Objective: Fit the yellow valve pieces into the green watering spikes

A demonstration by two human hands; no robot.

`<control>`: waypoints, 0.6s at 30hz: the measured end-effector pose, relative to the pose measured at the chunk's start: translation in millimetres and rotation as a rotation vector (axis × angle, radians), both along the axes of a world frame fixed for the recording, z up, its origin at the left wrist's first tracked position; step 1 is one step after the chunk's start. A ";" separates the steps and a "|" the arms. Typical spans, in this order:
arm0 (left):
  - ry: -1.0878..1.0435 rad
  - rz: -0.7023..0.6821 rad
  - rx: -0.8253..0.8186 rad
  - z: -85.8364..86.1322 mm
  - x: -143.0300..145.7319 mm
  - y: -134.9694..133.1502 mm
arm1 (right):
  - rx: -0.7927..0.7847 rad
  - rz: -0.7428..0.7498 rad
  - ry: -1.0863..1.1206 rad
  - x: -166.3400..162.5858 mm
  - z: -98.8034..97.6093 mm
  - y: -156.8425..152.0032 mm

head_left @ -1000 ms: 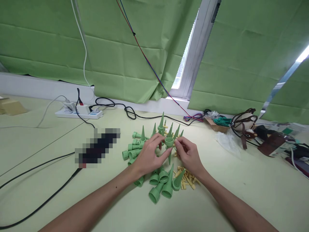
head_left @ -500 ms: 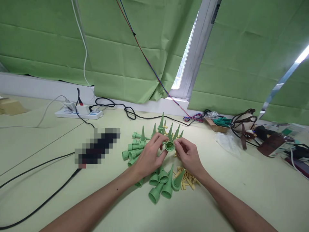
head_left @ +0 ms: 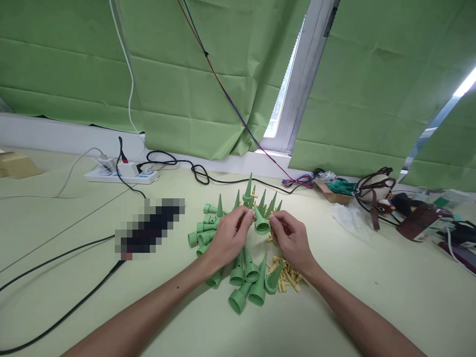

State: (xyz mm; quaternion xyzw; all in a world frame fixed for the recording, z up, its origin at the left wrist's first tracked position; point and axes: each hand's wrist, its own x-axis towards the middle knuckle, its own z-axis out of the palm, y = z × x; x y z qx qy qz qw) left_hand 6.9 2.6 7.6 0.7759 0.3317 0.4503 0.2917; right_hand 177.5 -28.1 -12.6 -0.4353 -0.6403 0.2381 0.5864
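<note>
Head view: near the centre of the frame, a green cone [head_left: 261, 223] is held up between the two hands, tilted with its hollow cup facing down toward the viewer and its narrow tip pointing up and left. The right hand [head_left: 292, 237] pinches it between thumb and forefinger at the right side of the cup. The left hand [head_left: 229, 235] has thumb and fingers drawn together just beside the cone's left side; whether they grip it, I cannot tell. More green cones [head_left: 257, 293] lie around and below the left hand, and upright cones [head_left: 248, 194] stand beyond the hands. Yellow pieces [head_left: 292, 278] lie heaped below the right hand, on the pale table [head_left: 208, 337]. A power strip [head_left: 123, 175] sits left of centre.
</note>
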 end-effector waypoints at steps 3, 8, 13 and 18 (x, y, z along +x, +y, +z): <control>-0.025 -0.032 -0.108 2.4 -0.6 -1.1 | 0.022 -0.006 -0.036 0.5 0.1 -0.4; -0.059 -0.132 -0.247 -1.0 1.2 1.3 | 0.044 0.000 -0.094 2.0 0.2 -0.3; -0.051 -0.186 -0.282 -0.7 0.5 3.5 | 0.038 0.012 -0.117 2.0 -0.1 -0.6; -0.030 -0.183 -0.232 -0.6 -1.0 3.0 | 0.033 -0.001 -0.139 1.9 0.1 -0.5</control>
